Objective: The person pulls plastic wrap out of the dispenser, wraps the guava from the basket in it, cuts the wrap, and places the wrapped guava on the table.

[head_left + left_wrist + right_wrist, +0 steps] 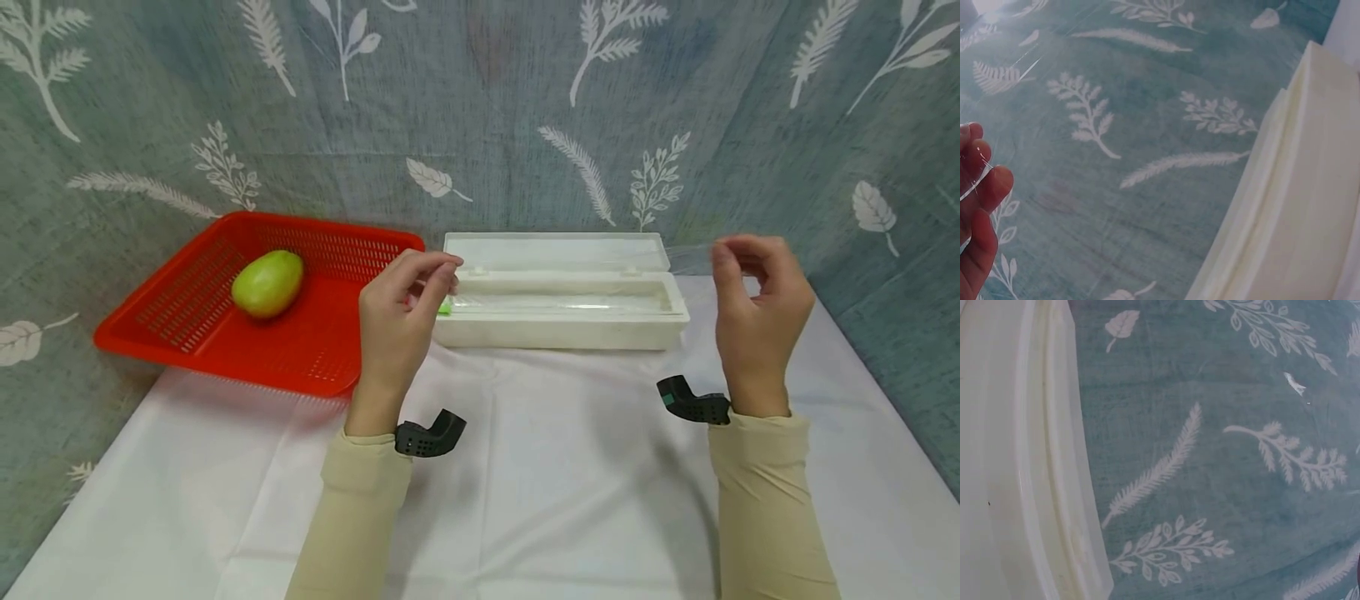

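Note:
A sheet of clear cling film (692,257) stretches between my two hands, hard to see against the patterned cloth. My left hand (397,321) pinches one side between thumb and fingers; the left wrist view shows a fold of film at the fingertips (1001,181). Over on the right, my right hand (761,317) pinches the other side, its fingers curled toward the thumb. Behind and between the hands stands a white cling film dispenser box (562,332) with its lid (555,250) raised. A shiny film roll (570,305) lies inside. The right wrist view hardly shows the hand.
A red plastic basket (322,321) stands at the left, partly behind my left hand, with a yellow-green oval fruit (267,284) in it. A small green part (444,308) shows at the box's left end. White cloth (555,483) covers the table; a leaf-patterned cloth (480,108) hangs behind.

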Demonstrator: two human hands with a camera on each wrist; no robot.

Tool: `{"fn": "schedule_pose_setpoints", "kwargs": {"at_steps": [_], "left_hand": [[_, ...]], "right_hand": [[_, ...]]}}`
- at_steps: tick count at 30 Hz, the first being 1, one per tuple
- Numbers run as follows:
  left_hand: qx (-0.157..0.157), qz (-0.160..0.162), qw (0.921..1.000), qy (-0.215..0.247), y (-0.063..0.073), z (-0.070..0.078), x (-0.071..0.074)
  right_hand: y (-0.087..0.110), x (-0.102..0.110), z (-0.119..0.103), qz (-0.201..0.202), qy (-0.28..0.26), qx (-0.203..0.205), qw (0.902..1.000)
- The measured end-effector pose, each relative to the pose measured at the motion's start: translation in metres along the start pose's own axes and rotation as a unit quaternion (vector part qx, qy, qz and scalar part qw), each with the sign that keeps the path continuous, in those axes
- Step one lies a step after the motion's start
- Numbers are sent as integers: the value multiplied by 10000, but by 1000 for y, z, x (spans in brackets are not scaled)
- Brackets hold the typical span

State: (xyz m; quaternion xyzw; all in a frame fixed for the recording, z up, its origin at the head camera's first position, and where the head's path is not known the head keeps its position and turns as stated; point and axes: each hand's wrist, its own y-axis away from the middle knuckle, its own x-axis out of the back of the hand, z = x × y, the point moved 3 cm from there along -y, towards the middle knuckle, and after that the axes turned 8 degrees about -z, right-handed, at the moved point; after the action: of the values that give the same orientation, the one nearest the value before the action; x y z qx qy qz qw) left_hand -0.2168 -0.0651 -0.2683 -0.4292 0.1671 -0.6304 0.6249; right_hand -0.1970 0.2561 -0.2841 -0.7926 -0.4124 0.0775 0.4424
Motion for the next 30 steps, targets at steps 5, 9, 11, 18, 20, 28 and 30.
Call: {"fn": "schedule_pose_setpoints", "kwargs": {"at_steps": [5, 9, 11, 18, 20, 28, 30], "left_hand": [[-105, 7, 9999, 9, 1, -10, -1], [-149, 23, 9999, 18, 3, -8, 0], [-225, 38, 9997, 30, 3, -6, 1], [-379, 141, 9992, 67, 1, 0, 4], [-399, 191, 9990, 62, 1, 5, 5], [-618, 271, 9977, 117, -5, 35, 11], [-621, 284, 9976, 130, -4, 39, 12]], "right_hand": [[-1, 2, -1, 39, -25, 38, 10000], [0, 3, -1, 82, -47, 34, 9999], [0, 3, -2, 101, -53, 68, 9999], [-1, 5, -10, 180, -207, 172, 9995], [-1, 5, -12, 145, -284, 207, 9993], [-5, 8, -21, 144, -911, 328, 9952], [-4, 8, -25, 136, -995, 289, 9945]]}}
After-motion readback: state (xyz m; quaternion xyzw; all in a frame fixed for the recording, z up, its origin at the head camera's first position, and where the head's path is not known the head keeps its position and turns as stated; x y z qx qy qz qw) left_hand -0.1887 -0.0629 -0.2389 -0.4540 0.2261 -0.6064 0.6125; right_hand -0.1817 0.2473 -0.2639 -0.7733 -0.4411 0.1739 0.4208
